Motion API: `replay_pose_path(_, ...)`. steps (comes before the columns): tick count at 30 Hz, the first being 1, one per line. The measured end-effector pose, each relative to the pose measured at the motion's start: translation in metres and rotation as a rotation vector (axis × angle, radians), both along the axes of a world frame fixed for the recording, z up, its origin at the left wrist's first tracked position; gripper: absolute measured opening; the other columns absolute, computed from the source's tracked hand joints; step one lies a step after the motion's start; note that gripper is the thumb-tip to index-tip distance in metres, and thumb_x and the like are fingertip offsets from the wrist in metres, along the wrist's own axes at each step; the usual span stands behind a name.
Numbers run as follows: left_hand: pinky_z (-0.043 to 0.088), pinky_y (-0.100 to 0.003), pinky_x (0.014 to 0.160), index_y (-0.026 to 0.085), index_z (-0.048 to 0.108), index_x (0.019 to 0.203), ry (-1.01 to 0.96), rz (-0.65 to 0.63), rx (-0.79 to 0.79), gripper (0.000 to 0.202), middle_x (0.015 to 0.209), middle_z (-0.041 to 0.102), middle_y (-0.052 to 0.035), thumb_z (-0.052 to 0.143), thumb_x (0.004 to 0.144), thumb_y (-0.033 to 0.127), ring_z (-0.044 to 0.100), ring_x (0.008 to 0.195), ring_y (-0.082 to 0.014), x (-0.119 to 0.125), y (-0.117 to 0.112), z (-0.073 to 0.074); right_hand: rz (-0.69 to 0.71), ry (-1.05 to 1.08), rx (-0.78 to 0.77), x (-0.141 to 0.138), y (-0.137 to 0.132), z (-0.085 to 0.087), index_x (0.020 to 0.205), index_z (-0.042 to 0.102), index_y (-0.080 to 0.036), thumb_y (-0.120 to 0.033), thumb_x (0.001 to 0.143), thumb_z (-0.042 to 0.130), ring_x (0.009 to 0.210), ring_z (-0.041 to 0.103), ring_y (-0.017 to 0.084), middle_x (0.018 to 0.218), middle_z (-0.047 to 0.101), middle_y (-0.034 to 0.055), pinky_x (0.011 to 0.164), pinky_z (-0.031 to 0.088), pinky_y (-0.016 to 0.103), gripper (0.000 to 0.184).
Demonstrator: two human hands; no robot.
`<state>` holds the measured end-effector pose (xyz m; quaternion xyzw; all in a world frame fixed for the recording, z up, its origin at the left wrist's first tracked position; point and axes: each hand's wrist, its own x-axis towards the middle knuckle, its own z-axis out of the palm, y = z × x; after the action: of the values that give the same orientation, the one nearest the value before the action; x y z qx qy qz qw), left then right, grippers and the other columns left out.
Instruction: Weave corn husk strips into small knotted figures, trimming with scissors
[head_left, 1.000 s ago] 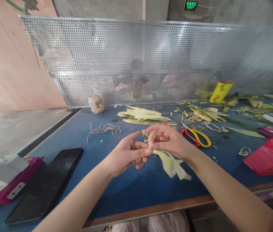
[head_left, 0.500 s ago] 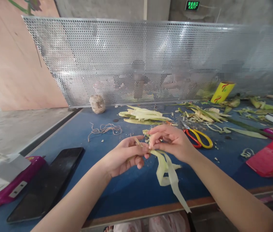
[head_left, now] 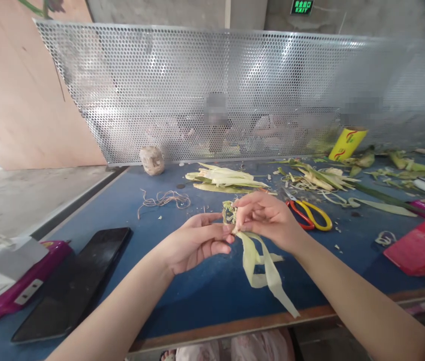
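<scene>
Over the near middle of the table, my two hands meet at a piece of pale green corn husk. My left hand [head_left: 197, 244] pinches its gathered end between thumb and forefinger, the other fingers loosely curled. My right hand [head_left: 268, 219] is closed on the same piece from the other side. Long flat corn husk strips [head_left: 249, 258] hang below my right hand toward the table's front edge. Above the pinch shows a knobbly, knotted greenish clump [head_left: 229, 210], partly covered by my right fingers. Scissors [head_left: 312, 215] with red and yellow handles lie just beyond my right hand.
Flat husks [head_left: 223, 178] and a pile of scraps [head_left: 321, 178] lie farther back. Thin twine [head_left: 165, 199] and a wrapped roll [head_left: 152, 160] sit left, near a black phone [head_left: 73, 283]. A red packet [head_left: 423, 248] stands right. A perforated metal screen [head_left: 197, 90] closes the back.
My left fingers have shifted slightly, and a strand that stuck out between them no longer shows. More of the knotted clump is visible. The hanging strips have swung up a little.
</scene>
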<state>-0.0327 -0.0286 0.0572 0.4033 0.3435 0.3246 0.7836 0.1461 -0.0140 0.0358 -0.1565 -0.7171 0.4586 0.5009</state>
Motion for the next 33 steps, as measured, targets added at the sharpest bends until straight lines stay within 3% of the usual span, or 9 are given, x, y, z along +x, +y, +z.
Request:
replay_pose_path(2,0.053,-0.013,0.057,0.006,0.051,0.094,0.017,0.066,-0.044,0.021,0.066,0.064,-0.0041,0.058,0.074,0.001,0.062,0.055,-0.0070,0.000,0.000,0.000,0.041,-0.026,-0.017,0.000,-0.001,-0.001,0.101,0.059,-0.024,-0.014,0.077,0.063,0.069,0.059,0.009,0.074,0.061,-0.0025,0.064,0.049,0.024,0.026)
replay_pose_path(5,0.054,-0.016,0.058,0.006,0.051,0.097,0.013,0.066,-0.017,0.025,0.067,0.064,-0.0047,0.059,0.074,0.002,0.063,0.056,-0.0080,0.001,0.000,-0.001,0.058,-0.074,-0.028,0.001,-0.001,-0.001,0.106,0.056,-0.023,-0.015,0.080,0.060,0.072,0.059,0.009,0.077,0.059,-0.0018,0.067,0.050,0.025,0.028)
replay_pose_path(8,0.053,-0.016,0.054,0.005,0.050,0.104,0.008,0.073,0.102,0.032,0.068,0.064,-0.0037,0.061,0.074,0.005,0.060,0.054,-0.0072,0.003,0.000,-0.001,-0.004,-0.115,-0.055,0.001,0.000,-0.001,0.108,0.054,-0.024,-0.015,0.080,0.059,0.070,0.059,0.008,0.078,0.059,-0.0024,0.062,0.049,0.021,0.029)
replay_pose_path(11,0.052,-0.019,0.049,0.009,0.036,0.124,0.041,0.185,0.247,0.058,0.069,0.061,-0.0004,0.062,0.073,0.006,0.058,0.054,-0.0082,0.007,-0.001,-0.002,-0.069,-0.123,-0.143,-0.001,0.002,-0.001,0.106,0.052,-0.024,-0.017,0.079,0.061,0.064,0.059,0.009,0.077,0.059,-0.0025,0.051,0.046,0.019,0.029)
replay_pose_path(16,0.048,-0.021,0.041,0.022,0.019,0.135,0.165,0.385,0.531,0.084,0.086,0.057,-0.0013,0.067,0.067,0.011,0.059,0.057,-0.0109,0.011,-0.004,-0.007,-0.066,-0.074,-0.305,-0.004,0.007,-0.004,0.106,0.050,-0.023,-0.016,0.077,0.062,0.065,0.060,0.010,0.077,0.060,-0.0023,0.057,0.049,0.022,0.032)
replay_pose_path(22,0.047,-0.020,0.044,0.028,0.008,0.140,0.344,0.417,0.753,0.088,0.082,0.054,0.0005,0.064,0.072,0.019,0.057,0.060,-0.0112,0.009,-0.005,-0.013,0.086,-0.006,-0.555,-0.007,0.010,-0.012,0.105,0.047,-0.024,-0.025,0.079,0.061,0.064,0.063,0.012,0.085,0.054,-0.0017,0.061,0.055,0.031,0.030)
replay_pose_path(27,0.049,-0.022,0.058,0.028,0.008,0.141,0.446,0.382,0.841,0.085,0.084,0.056,-0.0006,0.060,0.075,0.018,0.059,0.076,-0.0141,0.009,-0.005,-0.016,0.093,0.086,-0.611,-0.009,0.007,-0.012,0.102,0.048,-0.024,-0.022,0.078,0.063,0.047,0.050,0.003,0.084,0.052,-0.0032,0.043,0.045,0.020,0.029)
replay_pose_path(33,0.049,-0.027,0.069,0.024,0.010,0.141,0.438,0.342,0.925,0.078,0.084,0.057,-0.0023,0.056,0.078,0.017,0.059,0.077,-0.0146,0.011,-0.009,-0.015,0.135,0.095,-0.779,-0.007,0.004,-0.002,0.096,0.048,-0.021,-0.022,0.070,0.071,0.048,0.049,0.005,0.076,0.052,-0.0034,0.040,0.041,0.020,0.035)
